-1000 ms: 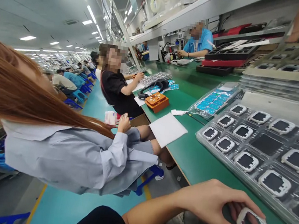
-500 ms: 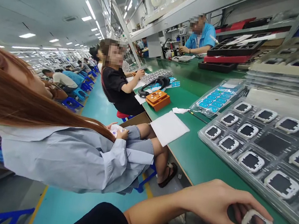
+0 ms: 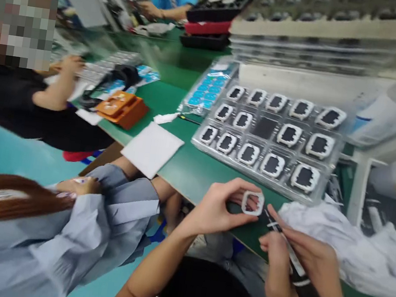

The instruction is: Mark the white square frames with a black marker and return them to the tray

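My left hand point(image 3: 214, 207) grips a small white rounded-square frame point(image 3: 244, 203) between thumb and fingers, with its opening facing me. My right hand point(image 3: 318, 263) is closed around a pen-shaped tool point(image 3: 295, 264) with a black tip and a thick dark rear end; its exact kind is unclear. The tool's tip points at the frame's right side, and blur hides whether they touch. Just beyond both hands lies a clear plastic tray point(image 3: 239, 168) of similar white frames with black centres. One compartment point(image 3: 265, 127) holds no white frame.
A crumpled white cloth point(image 3: 360, 255) lies right of my hands. Stacked trays point(image 3: 307, 55) stand behind. Along the green bench are a white pad point(image 3: 151, 149), an orange block point(image 3: 122, 108) and bagged blue stickers point(image 3: 206, 88). A person in a grey-blue shirt point(image 3: 88, 246) sits close on my left.
My view has swung right and down toward the bench, bringing my right hand and its tool fully into sight. My left hand still holds the white frame.
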Available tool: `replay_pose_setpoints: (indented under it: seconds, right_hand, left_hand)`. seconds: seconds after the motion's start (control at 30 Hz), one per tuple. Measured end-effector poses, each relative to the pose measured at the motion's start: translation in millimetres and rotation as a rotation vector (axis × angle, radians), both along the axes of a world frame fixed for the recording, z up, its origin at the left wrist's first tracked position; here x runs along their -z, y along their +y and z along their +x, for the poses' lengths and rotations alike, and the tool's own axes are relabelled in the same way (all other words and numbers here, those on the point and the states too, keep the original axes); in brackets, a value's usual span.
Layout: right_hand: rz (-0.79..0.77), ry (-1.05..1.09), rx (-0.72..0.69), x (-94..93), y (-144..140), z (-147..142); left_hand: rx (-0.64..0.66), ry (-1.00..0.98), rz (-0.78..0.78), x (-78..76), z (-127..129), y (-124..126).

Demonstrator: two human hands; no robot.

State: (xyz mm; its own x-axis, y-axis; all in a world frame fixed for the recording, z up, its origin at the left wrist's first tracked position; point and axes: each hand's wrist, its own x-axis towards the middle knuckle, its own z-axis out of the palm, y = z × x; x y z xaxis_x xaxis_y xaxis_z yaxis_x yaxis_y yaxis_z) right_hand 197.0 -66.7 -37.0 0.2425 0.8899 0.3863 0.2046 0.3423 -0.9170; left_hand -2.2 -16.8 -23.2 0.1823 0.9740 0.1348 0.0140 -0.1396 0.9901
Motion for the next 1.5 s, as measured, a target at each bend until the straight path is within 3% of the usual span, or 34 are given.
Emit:
replay_pose_setpoints:
  seconds: [0.1, 0.2, 0.43, 0.97, 1.13, 1.5]
  right_hand:
    - [0.063, -0.001, 0.083, -14.7, 0, -22]
    - [0.127, -0.037, 0.066, -18.2, 6, -29]
    - [0.182, -0.089, 0.09, -11.2, 6, -29]
    - [0.168, -0.179, 0.113, -17.2, 9, -29]
    - [0.264, -0.317, 0.101, -22.1, 12, -31]
    - [0.232, -0.29, 0.086, -23.0, 12, -30]
  left_hand:
    - [0.045, 0.011, -0.023, -3.3, -3, 0]
    - [0.069, 0.038, -0.003, -6.3, -4, -1]
    - [0.046, 0.068, 0.09, -4.6, -3, -4]
    - [0.018, 0.261, 0.182, -4.7, -4, -6]
    - [-0.021, 0.35, 0.204, 0.4, -5, -9]
    - [0.001, 0.277, 0.168, -3.1, -2, -8]
